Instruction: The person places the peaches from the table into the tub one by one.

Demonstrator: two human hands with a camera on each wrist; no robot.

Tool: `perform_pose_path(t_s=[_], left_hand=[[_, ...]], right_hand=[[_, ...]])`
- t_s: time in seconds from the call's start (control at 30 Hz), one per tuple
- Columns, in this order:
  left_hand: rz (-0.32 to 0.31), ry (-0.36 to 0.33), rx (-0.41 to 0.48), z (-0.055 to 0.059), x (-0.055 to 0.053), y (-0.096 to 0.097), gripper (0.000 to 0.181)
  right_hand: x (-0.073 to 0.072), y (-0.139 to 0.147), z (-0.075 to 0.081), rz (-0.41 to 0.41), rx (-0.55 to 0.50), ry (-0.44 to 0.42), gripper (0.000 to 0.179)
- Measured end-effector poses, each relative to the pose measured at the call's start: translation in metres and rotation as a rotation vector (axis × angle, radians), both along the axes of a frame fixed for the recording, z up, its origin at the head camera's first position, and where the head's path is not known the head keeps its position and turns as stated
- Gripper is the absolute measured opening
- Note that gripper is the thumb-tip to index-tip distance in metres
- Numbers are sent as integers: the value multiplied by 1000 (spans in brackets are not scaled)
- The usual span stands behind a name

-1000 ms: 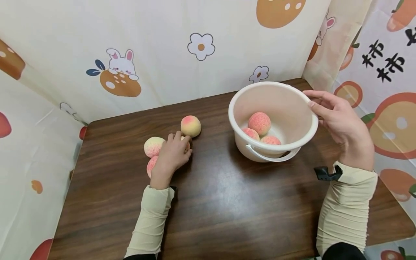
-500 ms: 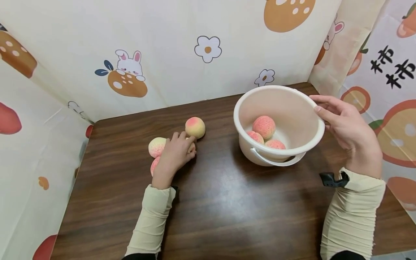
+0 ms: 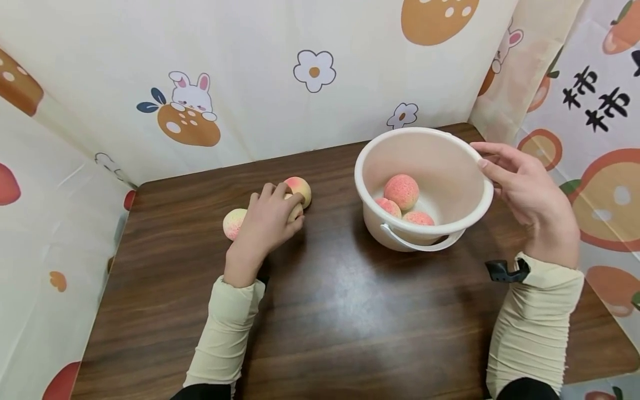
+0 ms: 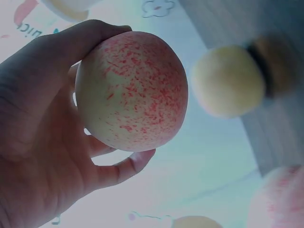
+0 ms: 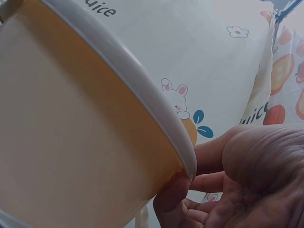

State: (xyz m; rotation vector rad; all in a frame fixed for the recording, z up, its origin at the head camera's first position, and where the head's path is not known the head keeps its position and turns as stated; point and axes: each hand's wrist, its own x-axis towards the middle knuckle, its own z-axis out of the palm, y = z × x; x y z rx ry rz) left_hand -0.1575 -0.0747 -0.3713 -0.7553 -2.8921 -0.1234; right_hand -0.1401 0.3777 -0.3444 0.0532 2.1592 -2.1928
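In the head view, the left hand is curling over a peach from above and pinching it; whether the peach is clearing the surface I cannot tell. The right hand is pinching the right edge of a white bucket between thumb and fingers, which is probably steadying it well. A red-topped peach is sitting just beyond the held one, and a speckled peach is lying by the other side of the hand. Round things like these are likely to roll if nudged, so raising the held peach straight up should be safer than sliding it. Three pink peaches are resting inside the bucket, and its handle is hanging down the near side, where it could snag low-moving fingers.

In the left wrist view, thumb and fingers are gripping opposite sides of the held peach; that wide hold is looking secure without hard squeezing. Two others are showing at the right, blurred.

In the right wrist view, the fingers are holding the bucket's rim; its contents are staying hidden there.
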Motion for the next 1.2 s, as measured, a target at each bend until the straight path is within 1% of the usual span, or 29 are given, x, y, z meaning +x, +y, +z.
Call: perform_pose_path(t_s=[0.17,0.37,0.53,0.6,0.93,1.1,1.2], left_hand=[[-48,76,17,15,2,8,24],[-86,109,48,34,5,20,24],[-129,173,72,53,8,31,20],[-146,195,74,59,9,35,21],[-211,228,58,83,8,60,18],[-239,226,50,94,8,73,16],[-260,223,42,99,9,80,15]], right_hand=[[0,0,-1,-2,-19,5,34],[1,1,-2,-2,-19,0,33],[0,1,-2,-3,-19,8,33],[-1,1,-2,-4,-20,12,33],[-1,1,-4,-2,-24,12,33],[-1,1,-3,6,-44,23,34],[-2,1,-3,8,-36,24,34]])
